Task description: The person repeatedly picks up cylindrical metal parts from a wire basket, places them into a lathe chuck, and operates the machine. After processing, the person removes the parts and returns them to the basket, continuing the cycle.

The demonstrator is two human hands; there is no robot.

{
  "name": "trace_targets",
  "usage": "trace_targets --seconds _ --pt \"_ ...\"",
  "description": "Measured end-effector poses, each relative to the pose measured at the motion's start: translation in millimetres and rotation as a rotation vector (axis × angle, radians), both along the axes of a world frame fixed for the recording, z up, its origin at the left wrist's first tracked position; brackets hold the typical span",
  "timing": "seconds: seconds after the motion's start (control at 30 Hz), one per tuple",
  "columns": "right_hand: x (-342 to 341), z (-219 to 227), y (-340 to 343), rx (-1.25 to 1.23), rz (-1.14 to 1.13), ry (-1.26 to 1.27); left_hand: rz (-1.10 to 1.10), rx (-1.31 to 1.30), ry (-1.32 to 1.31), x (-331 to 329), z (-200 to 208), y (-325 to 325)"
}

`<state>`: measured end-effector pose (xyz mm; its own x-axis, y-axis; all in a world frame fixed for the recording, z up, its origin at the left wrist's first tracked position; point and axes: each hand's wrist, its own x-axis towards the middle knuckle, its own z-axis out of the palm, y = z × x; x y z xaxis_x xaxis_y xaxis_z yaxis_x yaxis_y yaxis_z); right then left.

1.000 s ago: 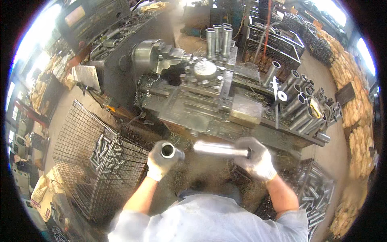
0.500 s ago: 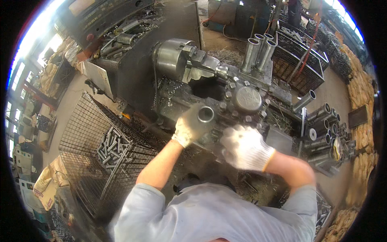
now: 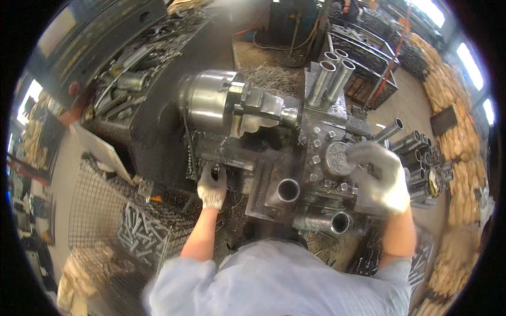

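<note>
My left hand [image 3: 212, 185], in a white knit glove, is at the front edge of the lathe below the chuck [image 3: 211, 100]. Its fingers curl round something small and dark that I cannot make out. Blurred by motion, my gloved right hand [image 3: 383, 176] is raised just right of the tool post's round cap [image 3: 338, 158]; its fingers are smeared. Between my hands, a short metal tube [image 3: 288, 190] points its open end upward on a flat block. A second tube [image 3: 328, 221] lies on its side nearer my body. The chuck's jaws surround a metal piece [image 3: 289, 115].
Several tubes [image 3: 333, 79] stand upright at the back of the lathe, and more tubes [image 3: 419, 152] are bunched at the right. A wire basket [image 3: 92, 205] with small metal rods [image 3: 141, 231] is at the lower left. Metal shavings [image 3: 271, 79] lie behind the machine.
My left hand has left the tube it was at and moved left to the lathe's front edge. My right hand has moved right and upward. Two tubes now show in front.
</note>
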<state>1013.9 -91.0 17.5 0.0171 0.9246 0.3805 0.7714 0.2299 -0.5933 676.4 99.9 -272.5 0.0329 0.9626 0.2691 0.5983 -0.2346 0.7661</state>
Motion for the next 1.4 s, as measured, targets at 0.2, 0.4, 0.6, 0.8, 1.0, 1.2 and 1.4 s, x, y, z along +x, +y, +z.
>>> trace_targets --seconds 0.2,0.4,0.6,0.8,1.0,1.2,1.4 --pt "36.4 -34.3 142.3 -0.261 -0.101 -0.282 -0.201 0.121 -0.038 43.7 31.8 3.5" --pt "54.5 -102.4 235.9 -0.992 0.039 -0.207 -0.406 -0.280 0.417 117.5 65.4 43.1" --pt "90.8 -45.9 172.6 -0.303 -0.307 0.855 -0.577 -0.067 0.098 64.7 42.1 -6.5" --pt "42.8 -3.7 204.8 0.557 -0.361 -0.205 -0.549 0.681 -0.039 81.1 96.1 31.6" --pt "91.3 -66.0 267.4 -0.223 -0.019 -0.441 -0.706 0.543 0.094 89.7 137.9 32.6" --pt "71.1 -121.9 269.3 -0.763 0.317 -0.412 -0.733 -0.089 0.266 120.7 70.7 7.8" --pt "92.2 -157.3 304.5 -1.290 0.581 0.046 -0.239 0.750 0.370 92.9 139.6 76.1"
